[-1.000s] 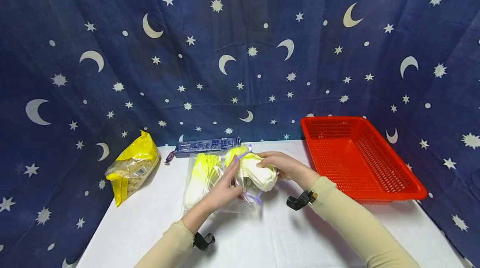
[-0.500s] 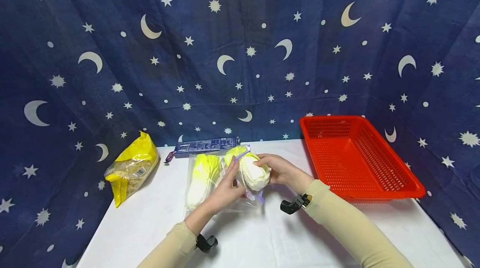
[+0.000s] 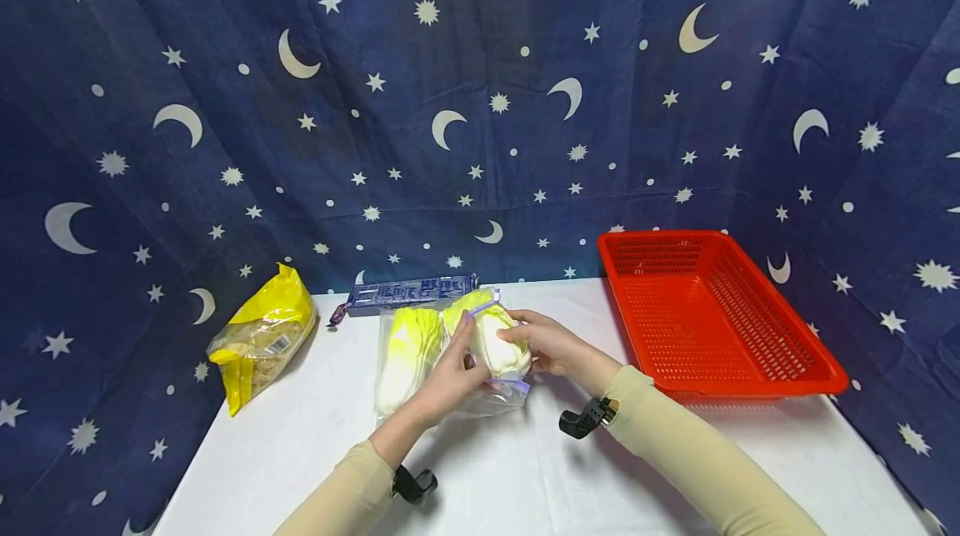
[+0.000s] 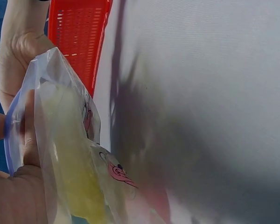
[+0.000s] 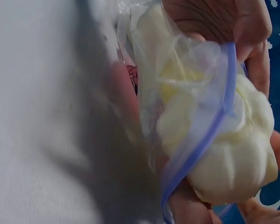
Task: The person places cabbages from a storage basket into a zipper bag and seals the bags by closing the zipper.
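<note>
A clear zip bag with a purple zip edge lies partly raised over the middle of the white table. Inside, on its left side, is a yellow-and-white napa cabbage. My left hand holds the bag by its mouth. My right hand grips a second napa cabbage by its white base; its yellow leafy end is inside the bag. In the right wrist view the purple zip strip crosses this cabbage, whose white base sticks out of the mouth. Some right fingers are hidden behind it.
To the right stands a red plastic basket. A yellow-and-clear food packet lies at the left. Behind the bag are a flat dark-blue box and a small purple wrapped sweet. A star-and-moon curtain hangs behind the table.
My right hand has moved left, pushing the second cabbage deeper into the bag's mouth. My left hand has stayed at the bag, nearly still.
</note>
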Available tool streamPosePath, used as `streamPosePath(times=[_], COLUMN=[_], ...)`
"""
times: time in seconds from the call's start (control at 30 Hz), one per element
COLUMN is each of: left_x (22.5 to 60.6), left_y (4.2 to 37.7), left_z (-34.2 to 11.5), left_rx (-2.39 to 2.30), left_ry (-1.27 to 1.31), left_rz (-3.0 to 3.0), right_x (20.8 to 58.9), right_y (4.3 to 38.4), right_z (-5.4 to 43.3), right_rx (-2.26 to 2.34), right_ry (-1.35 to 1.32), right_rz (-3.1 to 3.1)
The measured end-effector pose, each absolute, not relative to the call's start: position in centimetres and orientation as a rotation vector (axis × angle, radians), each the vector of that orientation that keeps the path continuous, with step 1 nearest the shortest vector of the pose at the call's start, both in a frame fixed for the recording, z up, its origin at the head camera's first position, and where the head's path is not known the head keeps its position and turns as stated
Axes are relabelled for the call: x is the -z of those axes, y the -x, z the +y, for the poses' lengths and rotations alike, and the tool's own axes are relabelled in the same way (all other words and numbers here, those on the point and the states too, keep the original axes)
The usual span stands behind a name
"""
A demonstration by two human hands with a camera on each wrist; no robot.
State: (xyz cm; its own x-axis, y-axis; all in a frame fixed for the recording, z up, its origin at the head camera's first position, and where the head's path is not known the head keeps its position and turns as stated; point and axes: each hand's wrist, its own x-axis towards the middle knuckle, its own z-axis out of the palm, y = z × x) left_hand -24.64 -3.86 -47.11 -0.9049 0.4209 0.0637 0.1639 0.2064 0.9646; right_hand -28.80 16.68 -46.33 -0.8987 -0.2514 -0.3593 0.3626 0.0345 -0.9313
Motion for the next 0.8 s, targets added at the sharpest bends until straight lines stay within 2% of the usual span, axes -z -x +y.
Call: streamPosePath(times=[0.27,0.6,0.8], left_x=[46.9,46.8,47.0], left_y=[24.8,24.8,24.9], left_z=[-4.0,-3.6,-3.9], left_rx=[-1.784,-1.925,-1.967], left_ry=[-0.533,-0.495,-0.492], left_rz=[2.213,2.044,2.031], right_x=[45.7,47.1,46.7], right_y=[28.6,27.9,27.4], right_z=[17.8,16.7,16.5], right_rx=[1.889,1.715,1.680], right_ry=[-0.070,0.080,0.146], right_rz=[1.831,2.264,2.307])
